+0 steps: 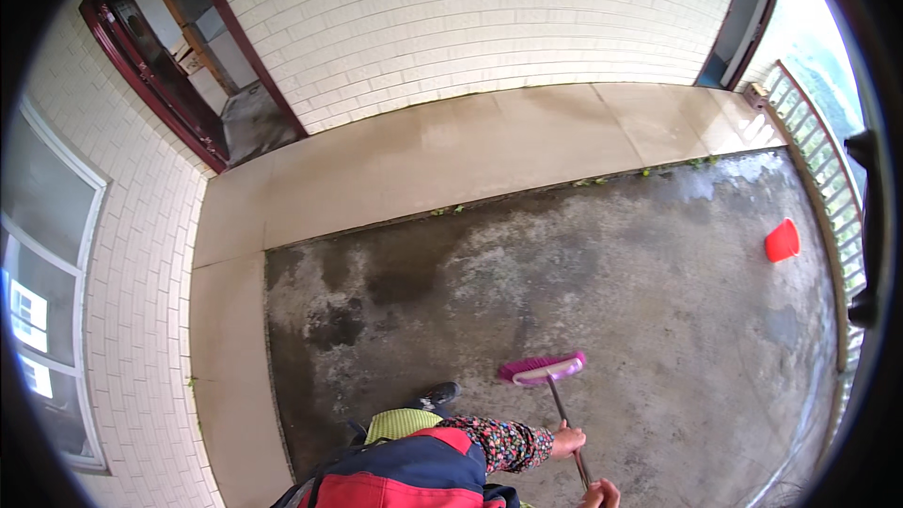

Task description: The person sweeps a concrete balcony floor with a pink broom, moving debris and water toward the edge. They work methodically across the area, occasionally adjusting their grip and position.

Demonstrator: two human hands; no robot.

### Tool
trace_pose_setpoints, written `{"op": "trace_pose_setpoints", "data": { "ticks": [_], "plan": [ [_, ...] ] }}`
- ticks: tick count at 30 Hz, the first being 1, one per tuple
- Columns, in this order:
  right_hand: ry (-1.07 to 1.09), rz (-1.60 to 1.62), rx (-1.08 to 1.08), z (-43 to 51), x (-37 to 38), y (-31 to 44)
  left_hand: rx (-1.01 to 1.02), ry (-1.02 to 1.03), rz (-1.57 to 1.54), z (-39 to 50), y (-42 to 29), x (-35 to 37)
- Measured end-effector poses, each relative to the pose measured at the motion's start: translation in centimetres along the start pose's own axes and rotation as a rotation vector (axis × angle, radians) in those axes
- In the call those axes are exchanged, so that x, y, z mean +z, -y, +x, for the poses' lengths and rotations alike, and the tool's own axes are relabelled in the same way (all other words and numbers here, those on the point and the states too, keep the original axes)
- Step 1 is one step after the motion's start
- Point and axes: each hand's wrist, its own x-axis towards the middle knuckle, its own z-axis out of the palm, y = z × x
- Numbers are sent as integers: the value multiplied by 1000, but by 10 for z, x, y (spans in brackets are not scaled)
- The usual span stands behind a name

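Note:
A broom with purple bristles point(542, 368) rests on the wet concrete, its head lying crosswise at the lower centre. Its slim handle point(559, 401) slants down to the right. Partway along the handle, my left hand point(568, 440), below a floral sleeve point(515, 443), is closed around it. My right hand point(601, 494) is at the bottom edge, closed on the handle's upper part, partly cut off by the frame. My dark shoe point(441, 394) shows left of the broom head.
A red bucket point(782, 240) stands on the concrete at right, near a white railing point(825, 148). A paler raised walkway point(437, 155) runs along the brick walls. At upper left is an open doorway with a dark red frame point(247, 42); another doorway point(741, 21) is at upper right.

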Motion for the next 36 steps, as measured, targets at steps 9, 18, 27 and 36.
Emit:
{"op": "trace_pose_setpoints", "data": {
  "ticks": [9,18,27,36],
  "plan": [
    [136,-134,-217,6,-34,40,434,4,-497,67,-95,-8],
    [222,242,-296,60,-6,57,306,-32,143,80,-39,-148],
    [433,251,-56,154,128,5,-188,143,442,96,113,-246],
    [121,36,62,230,90,35,113,204,0,219,79,-98]
  ]
}}
